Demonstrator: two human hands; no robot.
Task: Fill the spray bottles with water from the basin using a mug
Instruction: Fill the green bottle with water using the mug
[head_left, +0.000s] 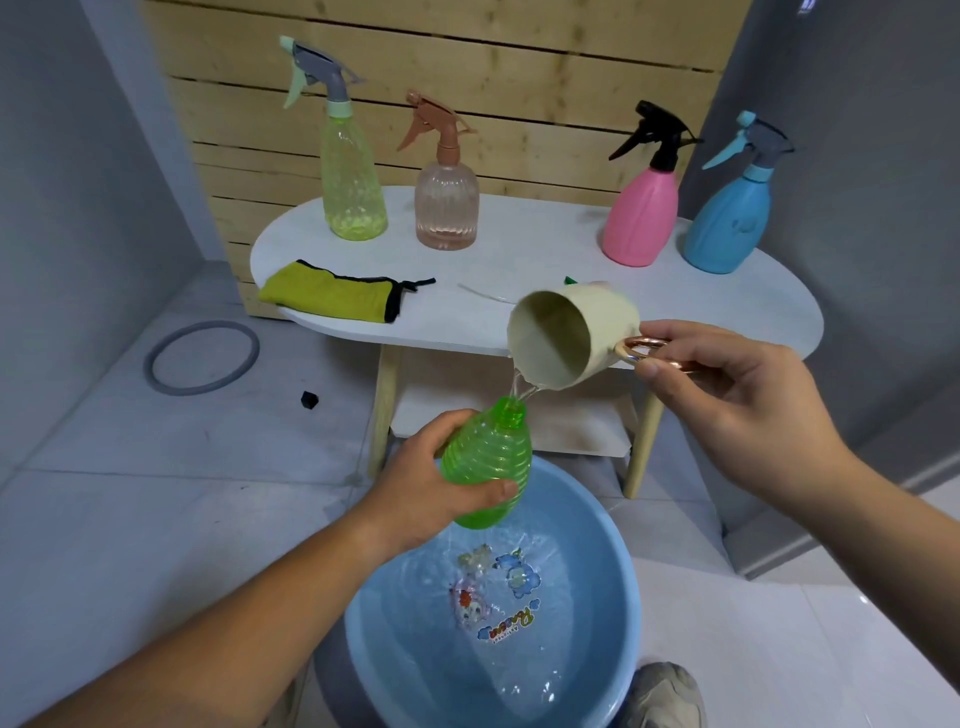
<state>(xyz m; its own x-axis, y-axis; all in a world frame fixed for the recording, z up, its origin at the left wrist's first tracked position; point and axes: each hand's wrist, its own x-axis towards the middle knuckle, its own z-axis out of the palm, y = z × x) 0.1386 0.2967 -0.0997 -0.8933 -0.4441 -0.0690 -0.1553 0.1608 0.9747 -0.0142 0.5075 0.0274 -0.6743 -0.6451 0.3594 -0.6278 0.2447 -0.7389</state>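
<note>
The left hand (415, 488) wraps the green bottle (487, 462) over the blue basin (623, 582), thumb across its front, fingers hidden behind, open neck tilted up to the right. Just above, the right hand (727, 395) pinches the cream mug (571, 338) by its copper handle (644, 353), tipped so a thin stream runs into the neck.

White table (545, 270), spray bottles (447, 208), yellow cloth (332, 293)
</note>
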